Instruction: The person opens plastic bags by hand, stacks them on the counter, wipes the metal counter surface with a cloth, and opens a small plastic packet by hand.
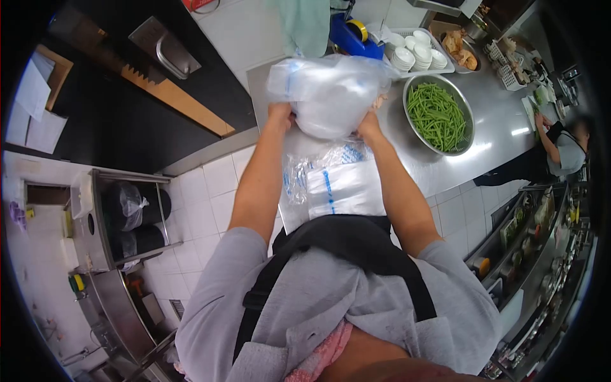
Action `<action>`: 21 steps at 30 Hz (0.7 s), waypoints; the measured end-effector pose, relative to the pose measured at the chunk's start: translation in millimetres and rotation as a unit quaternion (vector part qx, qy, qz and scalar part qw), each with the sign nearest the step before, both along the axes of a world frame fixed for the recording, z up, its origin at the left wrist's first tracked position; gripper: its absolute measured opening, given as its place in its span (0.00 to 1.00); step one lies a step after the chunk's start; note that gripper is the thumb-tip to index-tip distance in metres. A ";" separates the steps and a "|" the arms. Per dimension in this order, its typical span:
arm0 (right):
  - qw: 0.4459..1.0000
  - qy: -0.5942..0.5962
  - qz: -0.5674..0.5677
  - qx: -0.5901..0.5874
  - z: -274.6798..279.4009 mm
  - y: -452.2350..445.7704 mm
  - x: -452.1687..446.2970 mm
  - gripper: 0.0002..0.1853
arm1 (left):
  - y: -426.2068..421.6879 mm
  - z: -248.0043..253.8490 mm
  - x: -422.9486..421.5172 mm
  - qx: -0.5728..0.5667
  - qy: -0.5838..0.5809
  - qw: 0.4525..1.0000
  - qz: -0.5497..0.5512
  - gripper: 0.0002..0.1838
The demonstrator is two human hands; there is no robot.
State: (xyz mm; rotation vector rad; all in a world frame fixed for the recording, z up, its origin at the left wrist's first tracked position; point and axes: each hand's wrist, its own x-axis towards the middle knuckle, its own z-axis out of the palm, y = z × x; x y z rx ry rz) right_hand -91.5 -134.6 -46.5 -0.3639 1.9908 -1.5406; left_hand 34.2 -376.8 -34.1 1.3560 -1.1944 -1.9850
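A large clear plastic bag (334, 95) with blue print is spread between my two hands above the steel counter, its outline slightly blurred. My left hand (280, 117) is closed on its lower left edge. On the lower right edge my right hand (367, 125) grips the same bag, fingers partly hidden behind the plastic. Whether anything is inside the bag, I cannot tell. Just below it, near my apron, lies a stack of flat plastic bags (351, 190) beside crumpled clear wrapping (296, 172). To the right of my right hand stands a steel colander of green beans (436, 116).
Behind the colander, a white tray (453, 63) holds stacked white bowls (417, 52). A blue tape dispenser (354, 39) stands at the back, near a hanging green cloth (304, 25). Another person (563, 149) works at the counter's far right. Black doors (191, 108) are at left.
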 end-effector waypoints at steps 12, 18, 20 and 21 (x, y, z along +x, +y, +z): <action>0.996 -0.032 0.059 -0.062 -55.4 -36.5 4.5 0.22 | 59.0 -50.0 -14.4 -0.246 0.098 0.962 0.059 0.36; 0.965 0.123 0.229 0.024 -4.4 31.2 57.0 0.27 | 53.5 52.2 79.2 -0.201 0.306 0.930 0.020 0.43; 0.985 0.114 0.113 -0.061 48.0 12.3 28.9 0.29 | 89.8 75.4 103.1 -0.314 0.306 0.898 0.022 0.49; 0.983 0.091 0.080 -0.138 72.4 -8.0 8.8 0.30 | 114.0 86.7 101.7 -0.376 0.254 0.891 0.014 0.53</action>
